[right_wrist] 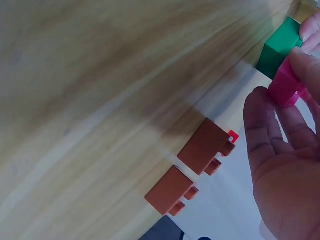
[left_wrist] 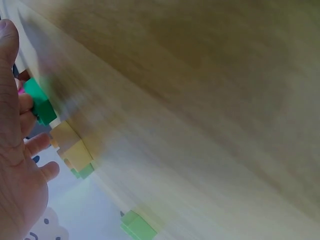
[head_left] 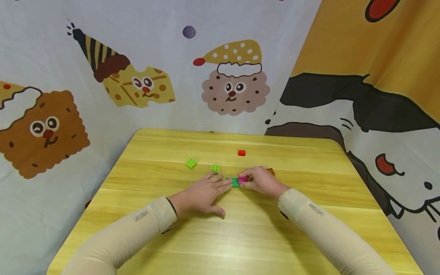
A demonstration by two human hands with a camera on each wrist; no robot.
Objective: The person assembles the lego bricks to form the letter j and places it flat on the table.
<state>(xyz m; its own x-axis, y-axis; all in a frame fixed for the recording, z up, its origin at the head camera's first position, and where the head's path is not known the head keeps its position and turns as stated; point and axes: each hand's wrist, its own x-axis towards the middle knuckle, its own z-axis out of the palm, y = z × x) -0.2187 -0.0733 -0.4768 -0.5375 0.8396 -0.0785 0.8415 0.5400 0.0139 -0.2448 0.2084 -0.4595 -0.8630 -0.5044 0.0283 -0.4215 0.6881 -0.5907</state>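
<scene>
A green brick [head_left: 235,182] lies on the table between both hands. My left hand [head_left: 206,193] spreads its fingers flat, and its fingertips touch the green brick's left end; the thumb stands apart. With thumb and fingers, my right hand [head_left: 261,180] pinches a magenta brick [head_left: 243,179] at the green brick's right end. The right wrist view has the magenta brick [right_wrist: 285,86] against the green brick [right_wrist: 280,47]; whether they are joined I cannot tell. Yellowish bricks [left_wrist: 75,150] show beyond the left fingers in the left wrist view.
Two lime bricks, one left [head_left: 191,163] and one nearer [head_left: 215,168], lie beyond my left hand. A red brick [head_left: 242,152] sits farther back. Two brown bricks, one larger-looking [right_wrist: 206,146] and one beside it [right_wrist: 171,191], stand near my right hand. A printed curtain hangs behind the table.
</scene>
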